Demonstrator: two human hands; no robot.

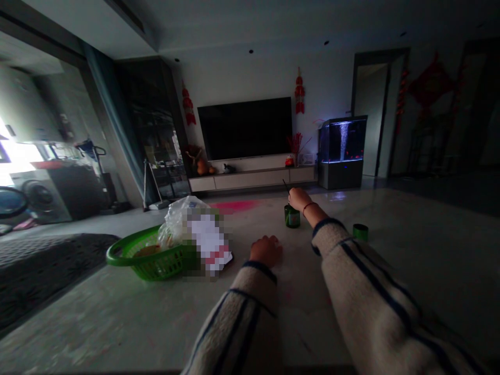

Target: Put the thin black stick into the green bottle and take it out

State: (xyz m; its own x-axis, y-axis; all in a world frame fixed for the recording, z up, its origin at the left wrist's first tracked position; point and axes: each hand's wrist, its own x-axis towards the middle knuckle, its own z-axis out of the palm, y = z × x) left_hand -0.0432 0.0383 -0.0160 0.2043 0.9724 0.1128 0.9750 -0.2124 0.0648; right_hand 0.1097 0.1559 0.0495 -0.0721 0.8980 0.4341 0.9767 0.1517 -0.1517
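My right hand (300, 199) is closed in a pinch on a thin dark stick (285, 185) whose upper end slants up to the left. Its lower end is hidden by the fingers. Directly below that hand stands a small green jar (292, 219) with a label on its front. To the right, beyond my sleeve, a short green cylinder with a dark top (360, 232) sits on the table. My left hand (266, 251) rests palm down on the tabletop, nearer to me than the jar. Its fingers are curled in, and nothing shows in them.
On the pale table (128, 317) at left stands a green plastic basket (164, 265) with a clear plastic bag (183, 213) in it. A blurred-out flat item (209, 242) leans at its right side. Beyond are a television (246, 127), a low cabinet (250, 179) and a lit fish tank (344, 140).
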